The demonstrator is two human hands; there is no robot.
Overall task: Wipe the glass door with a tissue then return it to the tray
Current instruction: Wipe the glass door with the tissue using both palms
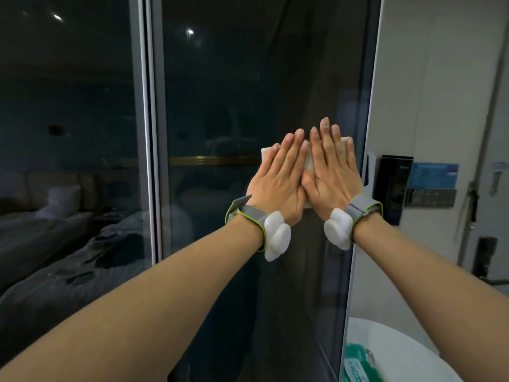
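Note:
A tall dark glass door (237, 78) fills the middle of the view. A white tissue (309, 158) lies flat against the glass at mid height, near the door's right edge. My left hand (278, 175) and my right hand (330, 172) press on it side by side with straight fingers, thumbs touching. Most of the tissue is hidden under the hands; its corners show at the upper left and upper right. Both wrists wear grey straps with white devices.
A grey door frame (146, 128) runs down the left. At the right stands a white wall (429, 78) with a black panel (392, 188) and blue card. A white round surface (385, 340) with a green pack (358, 365) lies at the lower right.

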